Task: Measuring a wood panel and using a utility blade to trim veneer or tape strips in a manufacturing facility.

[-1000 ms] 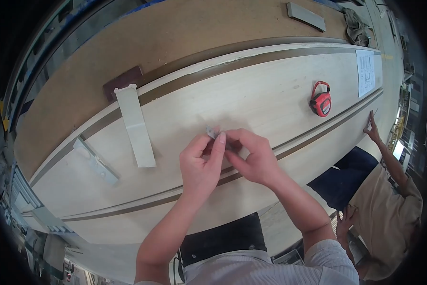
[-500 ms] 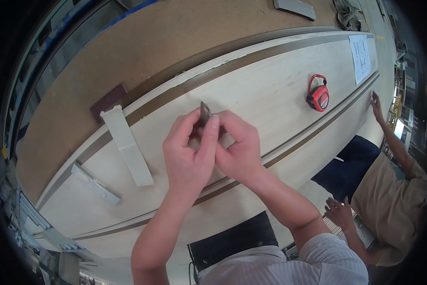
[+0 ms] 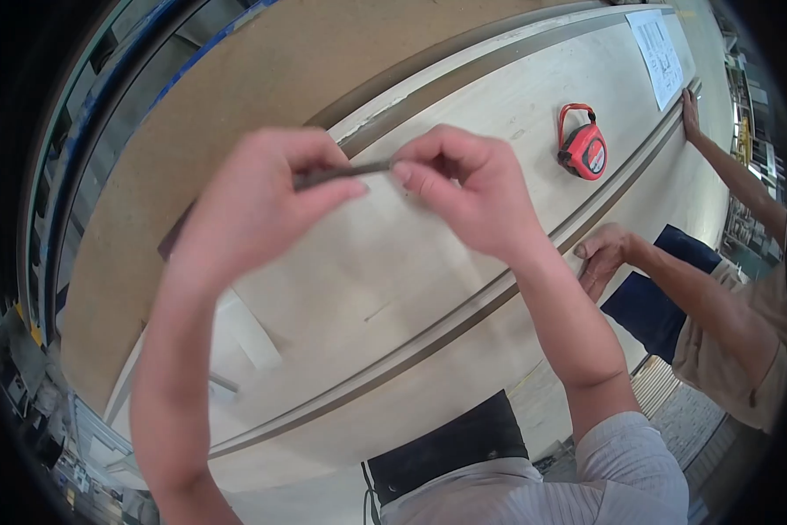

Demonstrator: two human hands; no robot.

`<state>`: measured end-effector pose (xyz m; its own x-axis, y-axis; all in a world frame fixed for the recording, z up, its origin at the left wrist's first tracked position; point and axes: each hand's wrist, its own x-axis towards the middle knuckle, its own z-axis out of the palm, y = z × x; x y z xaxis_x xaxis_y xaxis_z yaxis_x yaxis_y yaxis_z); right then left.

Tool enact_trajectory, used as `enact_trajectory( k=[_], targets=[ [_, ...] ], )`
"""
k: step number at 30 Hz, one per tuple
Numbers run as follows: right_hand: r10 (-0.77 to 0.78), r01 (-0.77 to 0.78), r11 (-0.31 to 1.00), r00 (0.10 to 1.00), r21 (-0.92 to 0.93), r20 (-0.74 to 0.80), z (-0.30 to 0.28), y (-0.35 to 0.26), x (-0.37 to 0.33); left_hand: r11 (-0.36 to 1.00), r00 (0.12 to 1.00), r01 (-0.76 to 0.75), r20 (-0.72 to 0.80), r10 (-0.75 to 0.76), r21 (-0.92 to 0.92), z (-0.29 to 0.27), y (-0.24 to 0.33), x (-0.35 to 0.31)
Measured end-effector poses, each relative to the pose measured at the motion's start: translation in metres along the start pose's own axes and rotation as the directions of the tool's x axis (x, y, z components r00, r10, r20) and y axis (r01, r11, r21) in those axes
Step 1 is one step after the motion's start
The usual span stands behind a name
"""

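Observation:
A thin dark strip-like piece (image 3: 372, 167) spans the gap between my two hands, above the pale panel (image 3: 393, 254). My left hand (image 3: 249, 201), blurred by motion, grips its left end, with the thumb along the piece. The fingertips of my right hand (image 3: 472, 188) pinch its right end. What kind of piece it is I cannot make out, and its left part is hidden in my left hand. To the right of my right hand, a red and black tape measure (image 3: 584, 150) with a red strap lies on the panel.
A printed sheet (image 3: 656, 57) lies at the panel's far right. Another person's hands (image 3: 605, 254) touch the near panel edge on the right. A pale flat strip (image 3: 249, 332) lies beside my left forearm. Brown board (image 3: 157, 166) extends beyond the panel.
My hands have moved up and apart, the left one farther left, stretching out the dark piece between them. The other person's nearer hand has come up to the panel edge. The view has shifted.

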<state>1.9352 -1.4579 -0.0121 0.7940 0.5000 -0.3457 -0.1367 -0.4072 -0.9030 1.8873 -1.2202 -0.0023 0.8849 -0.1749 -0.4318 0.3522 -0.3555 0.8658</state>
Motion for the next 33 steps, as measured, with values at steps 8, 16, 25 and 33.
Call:
enact_trajectory(
  k=[8,16,25,33],
  targets=[
    [0.145,-0.135,0.989,0.968,0.062,-0.207,-0.013,0.002,0.034,0.787,0.993,-0.018,-0.102,-0.057,-0.617,-0.012,-0.023,0.094],
    [-0.224,0.049,0.898,0.906,-0.438,-0.358,-0.009,0.013,0.043,0.825,0.973,-0.072,-0.220,-0.064,-0.560,0.002,-0.034,0.121],
    [-0.472,0.207,0.777,0.816,-0.594,-0.333,0.008,0.032,0.038,0.867,0.969,-0.085,-0.243,-0.043,-0.492,0.005,-0.042,0.117],
    [-0.587,0.221,0.529,0.793,-0.819,-0.165,0.003,0.041,0.025,0.858,0.959,-0.072,-0.271,-0.081,-0.509,0.016,-0.034,0.117]
  ],
)
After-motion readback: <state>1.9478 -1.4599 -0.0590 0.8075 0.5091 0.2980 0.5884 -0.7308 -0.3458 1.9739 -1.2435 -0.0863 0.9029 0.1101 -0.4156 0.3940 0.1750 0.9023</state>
